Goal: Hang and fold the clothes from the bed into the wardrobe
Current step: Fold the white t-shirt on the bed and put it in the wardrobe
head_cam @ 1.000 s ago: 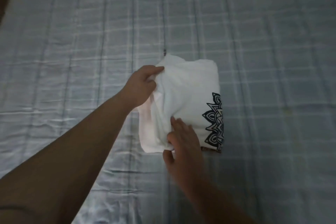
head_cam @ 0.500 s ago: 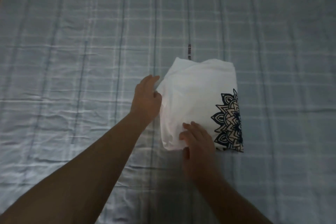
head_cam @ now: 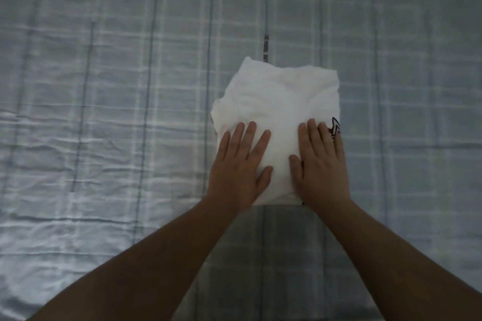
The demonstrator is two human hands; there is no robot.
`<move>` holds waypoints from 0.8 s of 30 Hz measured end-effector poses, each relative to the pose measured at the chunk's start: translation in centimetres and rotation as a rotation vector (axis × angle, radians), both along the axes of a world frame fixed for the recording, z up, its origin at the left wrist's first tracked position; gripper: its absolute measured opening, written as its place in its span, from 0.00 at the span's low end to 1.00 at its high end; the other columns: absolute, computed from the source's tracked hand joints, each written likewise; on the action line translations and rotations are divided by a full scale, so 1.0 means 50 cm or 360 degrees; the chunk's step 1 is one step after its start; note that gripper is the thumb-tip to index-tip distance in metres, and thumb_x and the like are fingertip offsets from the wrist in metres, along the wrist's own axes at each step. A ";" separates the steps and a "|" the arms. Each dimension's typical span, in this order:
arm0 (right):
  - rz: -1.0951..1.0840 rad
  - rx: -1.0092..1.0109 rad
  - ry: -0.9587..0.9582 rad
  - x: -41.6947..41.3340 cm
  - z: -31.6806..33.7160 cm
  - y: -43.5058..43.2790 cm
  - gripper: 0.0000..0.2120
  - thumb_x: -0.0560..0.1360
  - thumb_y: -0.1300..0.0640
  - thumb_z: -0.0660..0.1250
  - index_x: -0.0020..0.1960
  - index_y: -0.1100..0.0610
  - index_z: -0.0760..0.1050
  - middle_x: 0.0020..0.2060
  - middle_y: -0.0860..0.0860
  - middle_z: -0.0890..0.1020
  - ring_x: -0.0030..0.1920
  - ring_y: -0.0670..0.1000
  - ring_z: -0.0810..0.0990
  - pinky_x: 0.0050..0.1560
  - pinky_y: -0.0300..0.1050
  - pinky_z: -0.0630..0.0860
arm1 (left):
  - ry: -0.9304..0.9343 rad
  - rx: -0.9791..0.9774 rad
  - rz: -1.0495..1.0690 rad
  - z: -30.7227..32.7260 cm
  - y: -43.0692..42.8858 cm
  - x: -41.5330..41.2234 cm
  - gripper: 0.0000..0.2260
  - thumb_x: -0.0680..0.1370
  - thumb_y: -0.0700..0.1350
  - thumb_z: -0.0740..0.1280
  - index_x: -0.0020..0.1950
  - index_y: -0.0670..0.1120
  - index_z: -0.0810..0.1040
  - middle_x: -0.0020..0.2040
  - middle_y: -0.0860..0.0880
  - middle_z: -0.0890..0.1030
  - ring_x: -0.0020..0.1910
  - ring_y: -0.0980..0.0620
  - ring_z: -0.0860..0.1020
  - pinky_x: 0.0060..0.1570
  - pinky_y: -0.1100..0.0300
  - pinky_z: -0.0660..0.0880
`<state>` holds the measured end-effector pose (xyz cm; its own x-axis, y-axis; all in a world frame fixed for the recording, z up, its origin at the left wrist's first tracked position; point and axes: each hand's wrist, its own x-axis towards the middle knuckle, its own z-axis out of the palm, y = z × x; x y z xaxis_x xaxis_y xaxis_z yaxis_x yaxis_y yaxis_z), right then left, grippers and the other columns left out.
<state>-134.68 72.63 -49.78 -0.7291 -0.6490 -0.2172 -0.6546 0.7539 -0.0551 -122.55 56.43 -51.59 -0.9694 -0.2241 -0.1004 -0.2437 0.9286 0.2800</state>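
A white T-shirt point(head_cam: 280, 101) lies folded into a compact rectangle on the bed point(head_cam: 104, 112), slightly right of the view's centre. A small piece of its black print shows at the right edge, beside my right fingers. My left hand point(head_cam: 240, 164) lies flat on the near left part of the shirt, fingers straight and spread. My right hand point(head_cam: 319, 161) presses flat on the near right part, covering most of the print. Both palms face down and neither hand grips the cloth.
The bed is covered by a grey-blue checked sheet with light wrinkles, filling the whole view. A short dark mark point(head_cam: 265, 48) sits on the sheet just beyond the shirt's far edge. No other clothes or the wardrobe are in view.
My left hand let go of the shirt's left edge and moved onto its top. My right hand shifted right over the print. Both now press flat.
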 end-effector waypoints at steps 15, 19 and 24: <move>0.0026 -0.0387 -0.0073 -0.141 0.067 -0.054 0.26 0.81 0.51 0.53 0.77 0.59 0.61 0.77 0.58 0.63 0.78 0.58 0.57 0.77 0.58 0.56 | 0.0022 -0.0049 0.0214 0.082 -0.013 -0.122 0.27 0.82 0.54 0.51 0.80 0.46 0.57 0.80 0.40 0.55 0.80 0.40 0.48 0.77 0.40 0.50; 0.0118 -0.0124 -0.0121 -0.160 -0.005 -0.061 0.30 0.82 0.46 0.49 0.80 0.56 0.51 0.80 0.56 0.53 0.80 0.58 0.49 0.77 0.60 0.52 | -0.0114 -0.0072 0.0297 0.026 -0.035 -0.166 0.29 0.82 0.57 0.51 0.81 0.49 0.54 0.81 0.41 0.53 0.80 0.41 0.48 0.77 0.40 0.50; 0.0121 -0.0178 -0.0098 -0.169 -0.039 -0.058 0.31 0.81 0.45 0.50 0.80 0.55 0.51 0.80 0.55 0.53 0.80 0.57 0.50 0.78 0.60 0.51 | -0.0142 -0.0126 0.0331 -0.016 -0.035 -0.161 0.29 0.82 0.58 0.50 0.81 0.50 0.54 0.81 0.43 0.53 0.80 0.42 0.48 0.77 0.42 0.48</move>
